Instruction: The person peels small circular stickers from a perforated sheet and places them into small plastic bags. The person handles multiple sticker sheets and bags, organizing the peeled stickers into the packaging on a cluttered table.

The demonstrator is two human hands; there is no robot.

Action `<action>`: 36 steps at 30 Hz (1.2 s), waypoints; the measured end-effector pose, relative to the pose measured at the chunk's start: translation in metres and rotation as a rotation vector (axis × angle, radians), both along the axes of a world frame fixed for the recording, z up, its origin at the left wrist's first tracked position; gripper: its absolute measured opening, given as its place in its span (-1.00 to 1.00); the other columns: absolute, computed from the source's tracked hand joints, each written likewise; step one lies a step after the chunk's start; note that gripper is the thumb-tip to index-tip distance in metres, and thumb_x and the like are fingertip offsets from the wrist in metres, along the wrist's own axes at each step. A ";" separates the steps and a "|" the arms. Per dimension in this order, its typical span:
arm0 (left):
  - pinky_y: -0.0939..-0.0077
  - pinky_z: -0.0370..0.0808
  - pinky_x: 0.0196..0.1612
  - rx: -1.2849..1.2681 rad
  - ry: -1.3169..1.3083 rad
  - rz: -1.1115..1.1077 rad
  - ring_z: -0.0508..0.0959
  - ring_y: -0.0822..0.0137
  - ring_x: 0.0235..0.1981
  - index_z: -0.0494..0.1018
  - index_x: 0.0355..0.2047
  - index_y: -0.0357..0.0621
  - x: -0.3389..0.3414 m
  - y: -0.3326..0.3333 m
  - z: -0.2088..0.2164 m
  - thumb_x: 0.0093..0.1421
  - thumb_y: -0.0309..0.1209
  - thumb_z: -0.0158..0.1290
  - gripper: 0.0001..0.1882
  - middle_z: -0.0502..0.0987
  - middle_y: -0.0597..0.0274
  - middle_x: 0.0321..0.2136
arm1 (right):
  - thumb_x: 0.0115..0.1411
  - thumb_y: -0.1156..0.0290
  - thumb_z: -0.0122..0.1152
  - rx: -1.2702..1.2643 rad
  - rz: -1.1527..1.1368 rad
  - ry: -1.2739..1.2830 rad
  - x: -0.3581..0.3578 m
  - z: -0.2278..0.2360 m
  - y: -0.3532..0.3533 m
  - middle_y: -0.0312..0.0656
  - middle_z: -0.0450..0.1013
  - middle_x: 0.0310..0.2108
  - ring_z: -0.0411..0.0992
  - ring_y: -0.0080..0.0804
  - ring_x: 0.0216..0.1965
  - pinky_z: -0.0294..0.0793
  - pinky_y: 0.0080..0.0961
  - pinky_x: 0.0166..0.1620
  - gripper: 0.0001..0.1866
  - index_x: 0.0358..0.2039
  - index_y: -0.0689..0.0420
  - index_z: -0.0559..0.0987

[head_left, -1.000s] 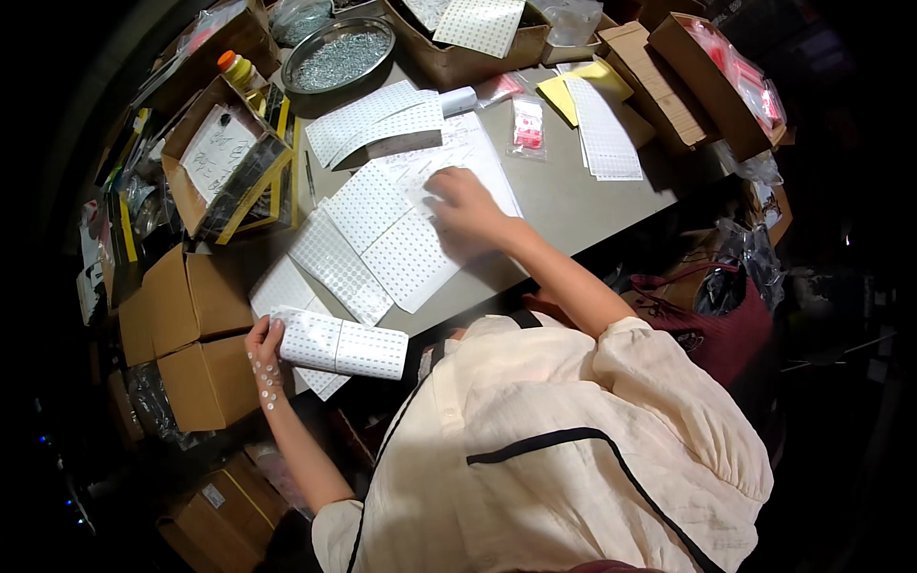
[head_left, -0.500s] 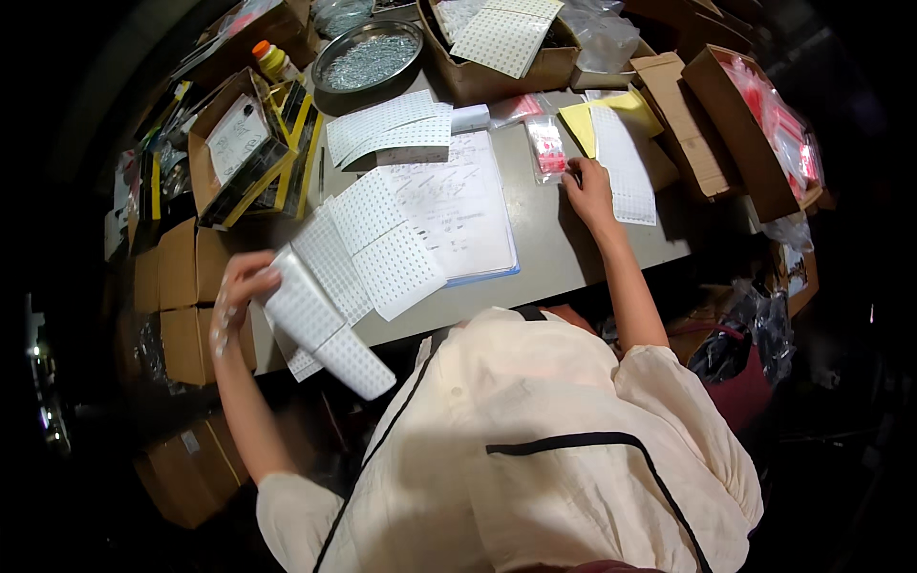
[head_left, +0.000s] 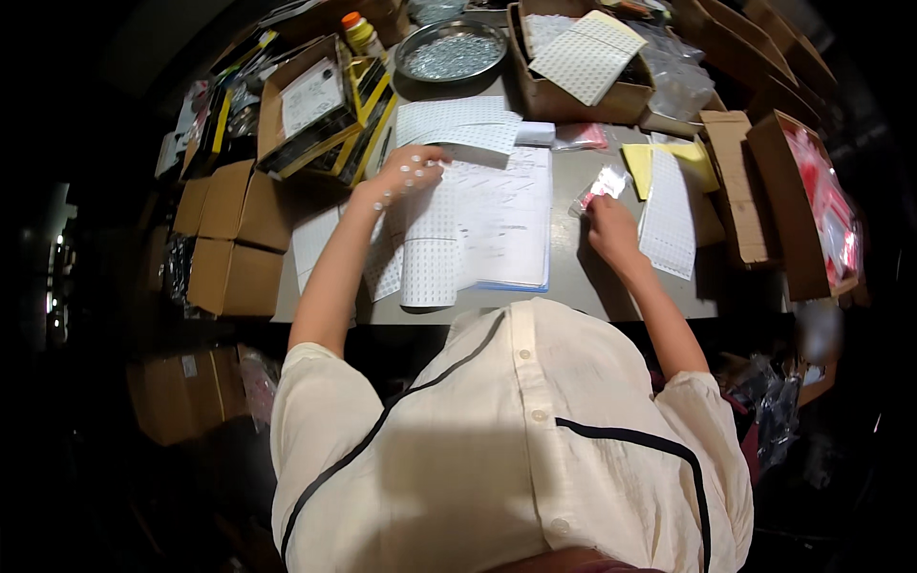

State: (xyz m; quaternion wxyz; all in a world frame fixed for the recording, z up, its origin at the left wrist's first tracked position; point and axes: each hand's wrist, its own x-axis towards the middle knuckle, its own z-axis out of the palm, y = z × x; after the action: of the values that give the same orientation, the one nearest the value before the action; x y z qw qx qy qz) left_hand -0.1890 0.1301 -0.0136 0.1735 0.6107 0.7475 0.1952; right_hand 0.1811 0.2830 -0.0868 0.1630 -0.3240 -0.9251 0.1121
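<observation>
The left hand [head_left: 401, 180], speckled with white dots [head_left: 405, 169], has its fingers clamped on the far end of a sheet [head_left: 430, 272], whose other end reaches the near edge of the worktop [head_left: 571, 256]. Right of the middle, about midway between the near and far edges, the right hand [head_left: 613, 227] has its fingertips pinched on a small clear bag [head_left: 608, 180]. I see a written page [head_left: 511, 224] lying between the hands, a dish [head_left: 405, 75] of shiny bits [head_left: 451, 57] by the far edge, and a box [head_left: 781, 196] at the right edge.
</observation>
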 end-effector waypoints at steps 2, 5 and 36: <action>0.09 0.48 -0.01 0.175 0.282 0.030 0.55 -0.11 -0.06 0.56 -0.08 -0.22 0.014 -0.007 -0.009 0.13 -0.30 0.08 -0.63 0.57 -0.10 -0.07 | 0.22 0.44 0.13 -0.268 -0.021 0.207 -0.002 0.024 -0.011 0.03 0.51 -0.38 0.50 -0.02 -0.34 0.47 -0.17 -0.24 -0.87 -0.29 0.24 0.51; 0.44 0.51 -0.13 0.074 -0.417 0.266 0.59 0.32 -0.21 0.58 -0.15 -0.23 0.098 -0.008 0.017 0.23 -0.24 0.13 -0.68 0.63 0.12 -0.27 | 0.29 0.37 0.16 -0.790 -0.074 0.342 0.003 0.058 -0.030 -0.11 0.52 -0.46 0.51 -0.31 -0.46 0.50 -0.38 -0.40 -0.83 -0.31 0.24 0.52; 0.15 0.53 -0.43 0.220 -0.445 0.213 0.60 -0.04 -0.55 0.47 -0.65 -0.17 0.208 0.001 0.011 -0.08 -0.33 0.10 -0.83 0.56 0.00 -0.65 | -0.02 0.76 0.13 0.070 0.347 0.027 -0.018 0.127 -0.062 0.16 0.36 0.20 0.49 -0.03 -0.11 0.46 -0.20 -0.07 -0.76 -0.29 0.34 0.60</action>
State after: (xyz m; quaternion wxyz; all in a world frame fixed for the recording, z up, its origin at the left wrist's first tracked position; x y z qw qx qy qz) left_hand 0.0194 0.1309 -0.0022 0.2446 0.4858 0.7255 0.4218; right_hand 0.1633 0.2213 0.0399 0.1650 -0.1521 -0.9682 0.1105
